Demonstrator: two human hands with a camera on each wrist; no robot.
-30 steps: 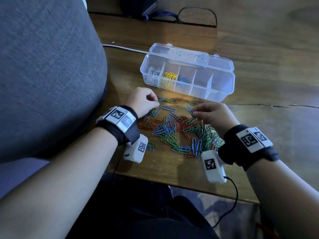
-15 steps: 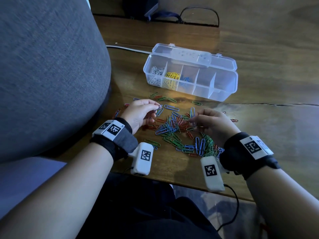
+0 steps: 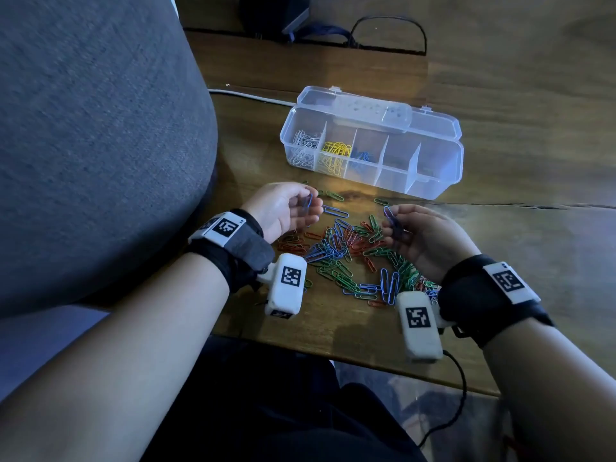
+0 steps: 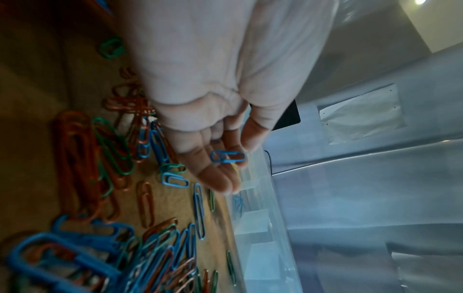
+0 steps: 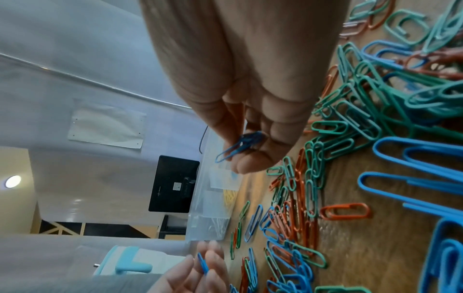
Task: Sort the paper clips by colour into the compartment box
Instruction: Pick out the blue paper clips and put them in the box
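A clear compartment box (image 3: 443, 168) lies open at the back of the wooden table. Its left cells hold white clips (image 3: 305, 146), yellow clips (image 3: 336, 153) and blue clips (image 3: 361, 156). A mixed pile of blue, green and red paper clips (image 3: 350, 258) is spread in front of it. My left hand (image 3: 310, 208) hovers over the pile's left edge, holding one blue clip (image 4: 226, 156) at its fingertips. My right hand (image 3: 391, 225) is raised above the pile's right side and pinches a small bunch of blue clips (image 5: 240, 146).
A large grey cushion (image 3: 100, 128) fills the left side, close to my left arm. A white cable (image 3: 253, 96) runs behind the box, and a black cable loop (image 3: 386, 28) lies at the back. The table's front edge (image 3: 333, 355) is just below my wrists.
Both hands have lifted off the pile and turned partly palm up, each with blue clips in it. Earlier they were picking at clips on the table.
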